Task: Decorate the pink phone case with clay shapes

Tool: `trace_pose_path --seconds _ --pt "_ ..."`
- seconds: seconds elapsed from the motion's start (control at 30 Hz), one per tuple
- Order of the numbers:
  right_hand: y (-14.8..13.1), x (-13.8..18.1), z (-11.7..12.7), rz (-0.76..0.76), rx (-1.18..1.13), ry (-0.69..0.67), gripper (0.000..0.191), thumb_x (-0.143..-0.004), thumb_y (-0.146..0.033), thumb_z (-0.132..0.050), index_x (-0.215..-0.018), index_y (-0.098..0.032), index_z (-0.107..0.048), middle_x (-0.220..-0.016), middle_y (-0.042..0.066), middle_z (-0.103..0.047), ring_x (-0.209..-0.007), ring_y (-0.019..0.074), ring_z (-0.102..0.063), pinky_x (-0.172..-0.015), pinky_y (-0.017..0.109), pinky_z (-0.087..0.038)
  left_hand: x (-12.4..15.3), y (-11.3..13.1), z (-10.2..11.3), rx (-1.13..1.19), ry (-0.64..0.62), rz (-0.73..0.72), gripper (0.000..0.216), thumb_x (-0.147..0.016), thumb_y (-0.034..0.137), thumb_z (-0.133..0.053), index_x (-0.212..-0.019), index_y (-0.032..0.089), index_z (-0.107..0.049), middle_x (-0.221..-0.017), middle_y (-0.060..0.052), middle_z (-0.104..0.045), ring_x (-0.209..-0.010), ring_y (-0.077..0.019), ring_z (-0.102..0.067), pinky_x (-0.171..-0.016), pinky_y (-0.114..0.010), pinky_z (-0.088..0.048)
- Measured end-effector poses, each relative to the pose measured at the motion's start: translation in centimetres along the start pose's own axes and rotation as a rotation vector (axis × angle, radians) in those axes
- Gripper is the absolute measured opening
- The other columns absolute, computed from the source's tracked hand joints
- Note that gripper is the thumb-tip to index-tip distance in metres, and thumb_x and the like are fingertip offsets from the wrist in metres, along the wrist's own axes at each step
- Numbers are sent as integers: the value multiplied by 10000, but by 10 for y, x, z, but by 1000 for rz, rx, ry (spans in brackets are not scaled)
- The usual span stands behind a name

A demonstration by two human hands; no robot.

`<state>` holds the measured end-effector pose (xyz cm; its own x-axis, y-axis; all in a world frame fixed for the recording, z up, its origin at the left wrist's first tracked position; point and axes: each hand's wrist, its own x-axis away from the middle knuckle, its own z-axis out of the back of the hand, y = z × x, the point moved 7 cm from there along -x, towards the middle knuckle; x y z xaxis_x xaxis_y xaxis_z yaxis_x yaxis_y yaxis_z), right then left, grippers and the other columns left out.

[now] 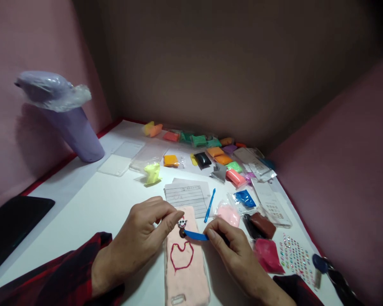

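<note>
A phone case (198, 272) coated in pale pink clay lies flat, its camera cutout toward me. On its far half sits a small clay figure (182, 227) with a white face and dark brown body. Below the figure, a thin dark-pink clay strand (181, 256) forms a heart-like outline. My right hand (234, 250) is closed on a blue plastic clay knife (196, 235), whose tip touches or nearly touches the figure's brown part. My left hand (150, 231) reaches over the case's left edge, thumb and forefinger pinched at the figure's head; anything between them is hidden.
Beyond the case lie a printed paper (187, 193) and another blue tool (210, 206). Several bagged clays, including a black packet (202, 160), spread across the back and right. A gem sticker sheet (296, 255) lies right; a purple wrapped cylinder (79, 131) stands back left.
</note>
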<state>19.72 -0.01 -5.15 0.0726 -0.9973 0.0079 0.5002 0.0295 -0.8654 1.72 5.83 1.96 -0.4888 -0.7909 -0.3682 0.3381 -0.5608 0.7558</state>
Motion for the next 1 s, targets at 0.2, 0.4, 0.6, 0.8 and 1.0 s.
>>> trace_pose_path --seconds 0.2,0.4,0.6,0.8,1.0 --pt "-2 0 -2 6 43 -6 238 -982 -309 -440 -781 -205 -513 -764 -3 -544 -712 156 -491 -646 290 -375 0 0 0 0 1 7 284 -914 195 -537 -643 163 -614 -604 24 -585 -585 -102 -523 -567 -236 -400" --pt "-3 -3 -1 -2 35 -2 246 -981 -317 -436 -774 -206 -508 -744 -8 -534 -699 153 -485 -632 283 -370 0 0 0 12 -7 4 282 -921 204 -529 -660 164 -627 -612 22 -594 -596 -103 -532 -577 -236 -408" --pt "-3 -3 -1 -6 54 -14 244 -979 -305 -434 -768 -206 -507 -748 -9 -540 -702 151 -491 -641 280 -376 1 0 1 11 7 -11 259 -908 178 -540 -667 163 -633 -615 24 -602 -592 -98 -537 -568 -225 -407" --pt "-4 -3 -3 24 126 -7 234 -978 -287 -425 -778 -207 -516 -753 -3 -556 -704 157 -511 -645 291 -374 -1 3 2 8 18 -19 270 -907 169 -542 -648 162 -620 -605 27 -590 -594 -99 -533 -571 -224 -405" --pt "-5 -1 -2 21 93 -3 225 -976 -286 -429 -786 -206 -520 -753 -4 -558 -705 154 -513 -643 290 -382 0 2 1 11 10 -26 272 -912 169 -537 -651 160 -617 -604 27 -581 -592 -96 -527 -567 -222 -402"
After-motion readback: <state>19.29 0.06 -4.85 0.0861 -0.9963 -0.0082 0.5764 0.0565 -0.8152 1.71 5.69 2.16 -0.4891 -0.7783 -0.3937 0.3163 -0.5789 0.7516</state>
